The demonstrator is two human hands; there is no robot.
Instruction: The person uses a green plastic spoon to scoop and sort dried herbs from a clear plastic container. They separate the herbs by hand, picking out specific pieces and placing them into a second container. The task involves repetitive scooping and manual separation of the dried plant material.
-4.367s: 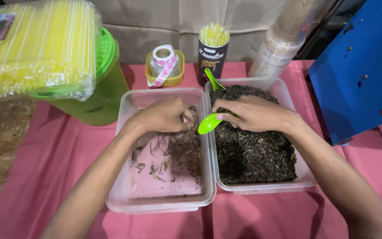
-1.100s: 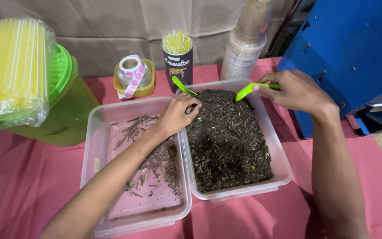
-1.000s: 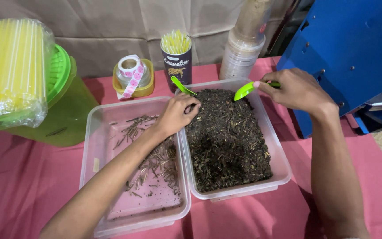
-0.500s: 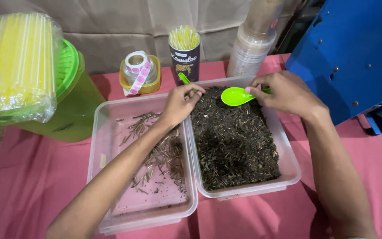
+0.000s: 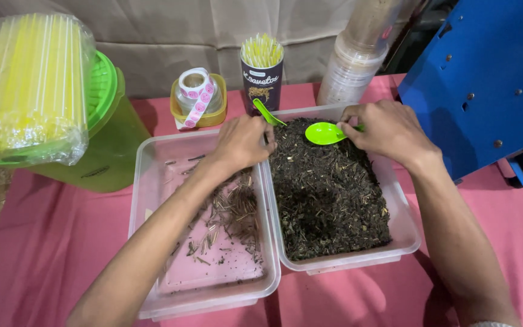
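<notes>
- We hold a green spoon (image 5: pixel 325 132) in our right hand (image 5: pixel 388 130), grip closed on its handle, bowl just over the far end of the dried leaves (image 5: pixel 328 194).
- Leaves fill the right clear tub (image 5: pixel 408 225).
- Our left hand (image 5: pixel 244 142) rests curled at the divide between tubs; can't tell if it pinches anything.
- Left tub (image 5: pixel 146 206) has loose stems.
- Both on the pink tabletop (image 5: pixel 49 242).

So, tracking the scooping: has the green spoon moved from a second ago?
Yes. The green spoon came leftward from the right tub far corner, over the tea.
</notes>
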